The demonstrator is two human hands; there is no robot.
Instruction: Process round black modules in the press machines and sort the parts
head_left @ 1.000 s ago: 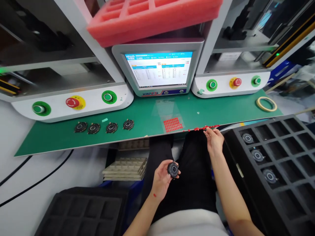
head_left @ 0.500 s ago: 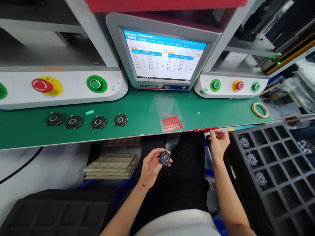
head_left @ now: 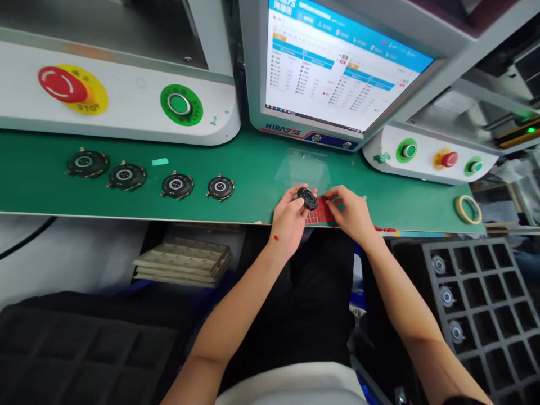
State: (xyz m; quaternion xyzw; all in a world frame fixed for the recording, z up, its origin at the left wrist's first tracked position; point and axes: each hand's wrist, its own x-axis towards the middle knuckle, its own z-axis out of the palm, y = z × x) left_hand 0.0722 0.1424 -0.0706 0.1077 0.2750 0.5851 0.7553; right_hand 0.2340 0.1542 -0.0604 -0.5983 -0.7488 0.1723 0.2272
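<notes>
- Left hand [head_left: 291, 219]: raised at the front edge of the green work surface [head_left: 253, 205], forearm reaching up and inward from the lower left. Thumb and fingers are closed around the rim of the black round device [head_left: 307, 198].
- Black round device: held above the left part of the red sticker grid [head_left: 323, 211], its face with the central ring turned upward and tilted. A small red piece [head_left: 276, 238] lies on the left wrist.
- Right hand [head_left: 352, 211]: just beside the device, forearm reaching in from the lower right, wrist bent inward. Thumb and index finger are bent toward each other at the grid's upper right; whether they meet or pinch a sticker cannot be told.
- Red sticker grid: near the front edge of the surface, between and below the hands; both hands partly cover it. The clear film [head_left: 306, 169] behind it has indistinct borders.
- Red scraps [head_left: 385, 229]: on the front edge, partly behind the right forearm, too small to count.
- Row of four devices [head_left: 177, 185]: on the surface, well to the left of the hands.
- Monitor [head_left: 337, 67]: cut off at the top; small screen text is unreadable.
- Black compartment tray [head_left: 476, 292]: cut off at the right; three devices are visible in its left column.
</notes>
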